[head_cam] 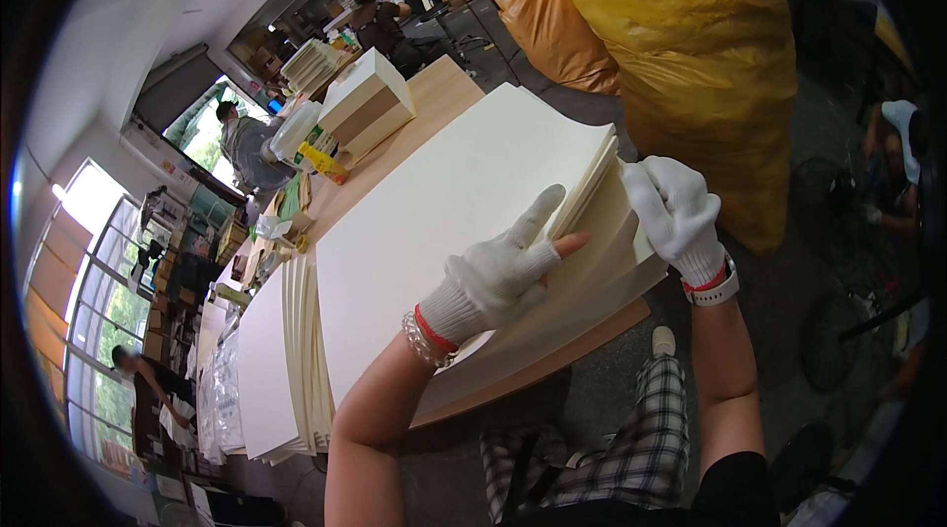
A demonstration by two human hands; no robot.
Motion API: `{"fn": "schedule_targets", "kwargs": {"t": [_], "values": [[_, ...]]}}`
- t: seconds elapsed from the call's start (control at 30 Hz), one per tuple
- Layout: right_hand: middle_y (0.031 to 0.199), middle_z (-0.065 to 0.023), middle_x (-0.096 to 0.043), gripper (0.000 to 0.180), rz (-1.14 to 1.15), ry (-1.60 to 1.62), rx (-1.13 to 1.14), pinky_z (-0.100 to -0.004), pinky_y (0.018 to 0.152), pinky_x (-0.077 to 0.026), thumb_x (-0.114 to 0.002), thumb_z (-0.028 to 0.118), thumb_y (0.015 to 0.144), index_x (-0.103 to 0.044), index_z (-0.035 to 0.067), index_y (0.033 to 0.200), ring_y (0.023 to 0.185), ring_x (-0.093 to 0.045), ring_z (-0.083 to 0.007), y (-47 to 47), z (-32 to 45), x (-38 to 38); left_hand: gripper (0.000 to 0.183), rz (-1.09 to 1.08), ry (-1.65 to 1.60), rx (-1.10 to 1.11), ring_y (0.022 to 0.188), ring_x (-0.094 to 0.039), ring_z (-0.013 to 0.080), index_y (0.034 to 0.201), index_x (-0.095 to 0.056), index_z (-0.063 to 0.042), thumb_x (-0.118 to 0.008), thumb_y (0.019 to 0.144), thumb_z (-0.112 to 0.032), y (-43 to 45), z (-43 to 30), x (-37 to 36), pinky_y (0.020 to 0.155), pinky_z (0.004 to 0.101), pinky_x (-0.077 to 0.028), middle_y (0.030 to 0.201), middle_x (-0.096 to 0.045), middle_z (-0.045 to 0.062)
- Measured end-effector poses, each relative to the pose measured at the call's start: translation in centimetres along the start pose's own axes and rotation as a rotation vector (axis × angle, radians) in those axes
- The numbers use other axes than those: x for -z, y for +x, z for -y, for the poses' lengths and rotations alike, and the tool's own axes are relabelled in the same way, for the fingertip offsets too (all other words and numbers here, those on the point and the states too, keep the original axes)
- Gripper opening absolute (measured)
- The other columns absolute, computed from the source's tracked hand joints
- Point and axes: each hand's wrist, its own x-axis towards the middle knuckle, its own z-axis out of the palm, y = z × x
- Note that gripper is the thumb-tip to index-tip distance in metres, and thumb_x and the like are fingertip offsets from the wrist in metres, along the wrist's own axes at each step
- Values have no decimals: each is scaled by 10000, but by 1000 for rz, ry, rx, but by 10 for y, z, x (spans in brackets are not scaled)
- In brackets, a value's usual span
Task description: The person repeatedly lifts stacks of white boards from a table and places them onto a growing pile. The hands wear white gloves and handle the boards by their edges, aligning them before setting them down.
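A thick stack of large cream-white paper or card sheets (444, 209) lies before me, its upper sheets fanned and lifted along the near right edge. My left hand (503, 275), in a white knit glove, lies over that edge. One long finger stretches across the top sheet, and a bare fingertip pokes out of the glove. Whether its fingers grip the upper sheets is hard to see. At the stack's right corner my gloved right hand (669, 213) has its fingers curled in, pinching the corner of a sheet below the lifted ones.
Beneath the stack is a wooden tabletop (444, 87). Another fanned sheet stack (274, 364) stands left, near a yellow bottle (323, 162) and a block of sheets (368, 102). Large yellow sacks (703, 83) stand at right. A fan (255, 150) and several people are farther off.
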Motion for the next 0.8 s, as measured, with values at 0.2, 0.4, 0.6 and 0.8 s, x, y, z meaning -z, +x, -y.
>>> {"fn": "schedule_targets", "kwargs": {"t": [0.2, 0.4, 0.6, 0.8], "values": [[618, -84, -402, 167, -1, 34, -128, -335, 447, -338, -539, 23, 889, -586, -46, 1034, 513, -437, -216, 2, 5, 4, 338, 59, 2, 75, 955, -675, 339, 1017, -610, -128, -767, 726, -198, 8, 1, 2, 800, 379, -554, 1466, -393, 236], [625, -83, -398, 190, 30, 33, -136, -327, 442, -340, -553, 19, 875, -575, -57, 1048, 503, -425, -204, -2, 3, 2, 504, 171, -39, 237, 1084, -612, 435, 1013, -592, -118, -852, 662, -369, 12, -10, 10, 903, 413, -515, 1543, -213, 264], [649, -84, -405, 218, 12, 24, -65, -340, 457, -359, -570, 4, 853, -575, -52, 1064, 536, -444, -216, -4, -3, 1, 401, 145, -99, 198, 1112, -602, 433, 1028, -591, -119, -788, 704, -251, 12, 0, 7, 930, 417, -509, 1540, -223, 266], [673, -103, -456, 215, 22, 16, -72, -349, 464, -360, -566, 9, 848, -586, -33, 1059, 558, -477, -237, -4, 1, -3, 439, -14, 23, -10, 1081, -631, 343, 1183, -563, -164, -675, 759, -183, 3, 7, 0, 826, 403, -546, 1524, -282, 233]]}}
